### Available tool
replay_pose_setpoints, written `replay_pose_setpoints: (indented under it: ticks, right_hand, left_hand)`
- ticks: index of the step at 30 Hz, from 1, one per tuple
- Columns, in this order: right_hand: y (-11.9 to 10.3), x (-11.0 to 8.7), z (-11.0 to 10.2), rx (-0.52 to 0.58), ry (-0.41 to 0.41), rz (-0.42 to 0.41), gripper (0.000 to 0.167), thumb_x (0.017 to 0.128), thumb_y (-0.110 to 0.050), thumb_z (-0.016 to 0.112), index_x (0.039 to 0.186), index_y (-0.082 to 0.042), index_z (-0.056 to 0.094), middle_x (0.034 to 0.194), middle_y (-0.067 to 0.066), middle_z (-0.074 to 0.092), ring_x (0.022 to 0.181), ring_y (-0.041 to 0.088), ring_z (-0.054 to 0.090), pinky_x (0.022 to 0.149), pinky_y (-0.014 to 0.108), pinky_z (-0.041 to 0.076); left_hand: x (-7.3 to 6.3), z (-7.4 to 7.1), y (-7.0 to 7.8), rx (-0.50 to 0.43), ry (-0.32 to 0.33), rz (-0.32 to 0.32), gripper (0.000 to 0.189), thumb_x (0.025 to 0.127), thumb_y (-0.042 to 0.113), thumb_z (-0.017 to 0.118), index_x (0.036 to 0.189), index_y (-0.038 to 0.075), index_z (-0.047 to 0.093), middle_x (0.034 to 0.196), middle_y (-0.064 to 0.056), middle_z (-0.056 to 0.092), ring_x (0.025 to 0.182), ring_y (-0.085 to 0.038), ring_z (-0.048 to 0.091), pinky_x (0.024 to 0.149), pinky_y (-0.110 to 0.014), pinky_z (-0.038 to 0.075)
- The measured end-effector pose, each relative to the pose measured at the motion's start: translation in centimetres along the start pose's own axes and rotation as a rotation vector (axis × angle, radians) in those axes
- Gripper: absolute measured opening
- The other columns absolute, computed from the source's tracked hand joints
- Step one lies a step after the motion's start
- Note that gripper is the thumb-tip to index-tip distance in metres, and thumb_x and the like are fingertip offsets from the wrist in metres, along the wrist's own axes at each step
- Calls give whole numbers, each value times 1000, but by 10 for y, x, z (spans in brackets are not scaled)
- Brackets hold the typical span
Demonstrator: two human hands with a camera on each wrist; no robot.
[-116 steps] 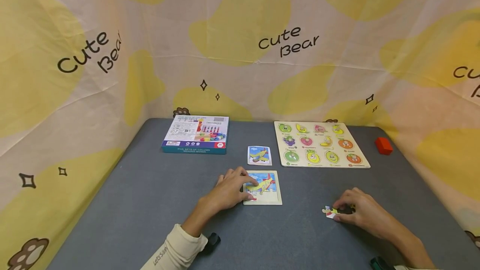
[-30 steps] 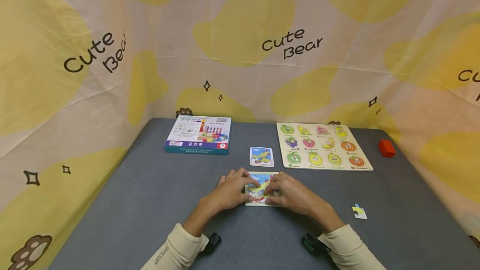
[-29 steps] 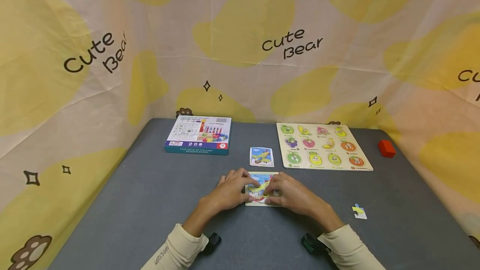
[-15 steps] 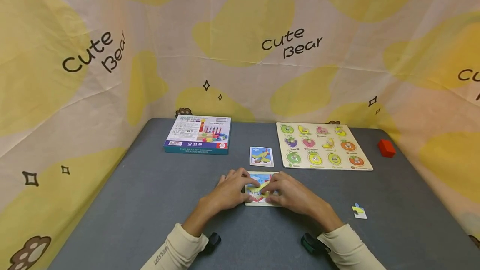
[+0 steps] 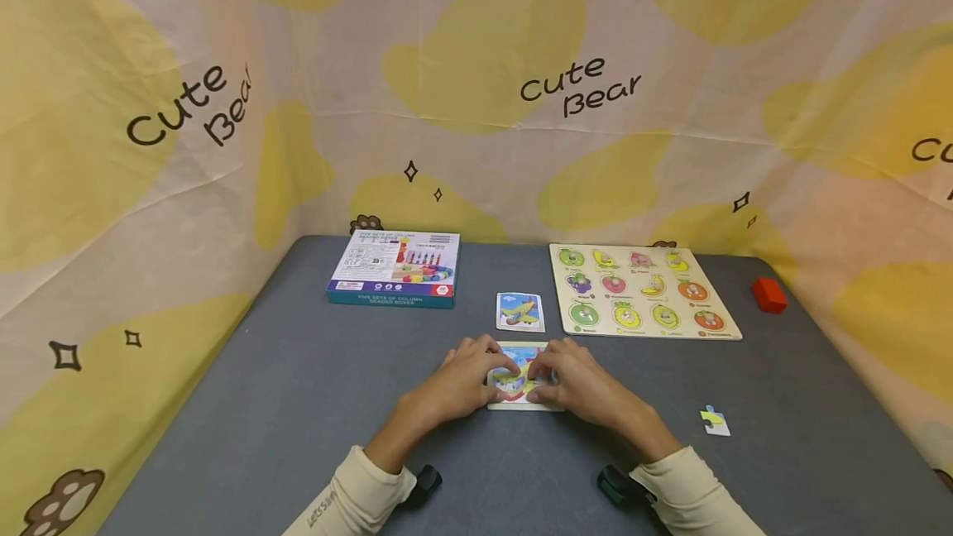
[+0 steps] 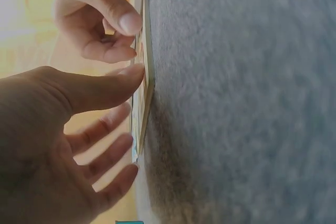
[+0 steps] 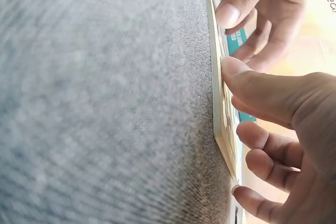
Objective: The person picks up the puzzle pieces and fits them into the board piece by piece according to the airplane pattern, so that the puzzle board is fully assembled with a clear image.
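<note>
A wooden tray puzzle [image 5: 511,361] with an airplane picture lies in the middle of the grey table. My left hand [image 5: 463,379] rests on its left side, thumb near the lower edge and index finger on the picture. From the right, my right hand [image 5: 582,380] touches the lower right of the picture with thumb and index finger, which stand apart. The right hand hides the puzzle's right part. In both wrist views the thumbs press on the near edge area, the other fingers loosely bent. A loose puzzle piece [image 5: 716,422], yellow and white with a blue knob, lies to the right.
Behind the puzzle lies an airplane picture card [image 5: 520,313]. A fruit board [image 5: 646,292] lies at the back right, with a red block [image 5: 768,295] beyond it. A boxed bead set [image 5: 394,268] is at the back left. Printed cloth [image 5: 476,147] hangs around the table [image 5: 298,420].
My right hand has come from the right side with a puzzle piece to the tray puzzle, whose lower part now looks fuller. In the last second its index finger shifts slightly; the left hand stays.
</note>
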State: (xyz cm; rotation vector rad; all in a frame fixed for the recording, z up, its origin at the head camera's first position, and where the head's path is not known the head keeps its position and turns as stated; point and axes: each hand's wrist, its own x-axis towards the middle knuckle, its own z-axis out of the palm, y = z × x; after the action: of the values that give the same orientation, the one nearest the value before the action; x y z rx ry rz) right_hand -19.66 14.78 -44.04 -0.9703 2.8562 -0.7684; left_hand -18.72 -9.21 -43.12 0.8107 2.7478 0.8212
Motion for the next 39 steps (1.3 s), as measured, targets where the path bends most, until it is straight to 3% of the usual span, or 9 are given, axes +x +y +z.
replay_pose_setpoints:
  ticks: [6,10,17,25,30,34,39]
  right_hand:
    - [2,1,1,3,13,24,23,86,-33,89,90,-20,71,88,-8,59,87,8,49,80,34,38]
    - [2,2,1,9,8,37,24,85,-33,90,89,-20,69,86,-8,58,86,8,48,79,33,37]
    - [3,1,1,-7,18,31,25,85,-35,90,90,-20,70,84,-8,56,84,9,46,78,33,36]
    - [10,-9,-11,-4,13,27,37,84,-39,90,108,-16,74,90,-7,56,90,11,47,83,37,39]
    - [20,-22,-23,1,24,43,41,85,-41,89,113,-15,76,99,-6,60,99,14,52,90,44,44]
    - [30,-36,-32,-24,49,61,45,84,-45,89,116,-15,76,104,-7,64,105,17,56,94,49,45]
    - [42,-58,-42,-57,82,93,45,83,-46,89,116,-17,77,104,-10,65,104,15,55,93,46,47]
  left_hand:
    - [1,2,2,29,-11,132,30,95,9,78,124,19,81,121,1,65,112,-21,52,92,-41,40]
    - [0,4,0,49,-26,183,27,97,9,76,120,21,82,116,3,66,104,-16,51,85,-35,38]
    - [-1,4,-1,62,-26,176,27,98,11,75,119,25,83,115,6,65,102,-14,50,82,-35,35]
    - [0,5,0,74,-30,157,28,98,10,74,120,26,83,116,6,65,103,-14,50,82,-34,34]
    - [1,6,1,85,-42,159,27,101,12,72,120,28,82,124,7,66,111,-16,52,85,-36,36]
    - [1,5,1,88,-36,179,27,101,11,71,120,26,82,132,4,67,119,-21,53,89,-45,38]
    - [2,5,1,90,-27,192,27,101,9,70,119,24,83,135,2,69,122,-24,55,87,-47,38]
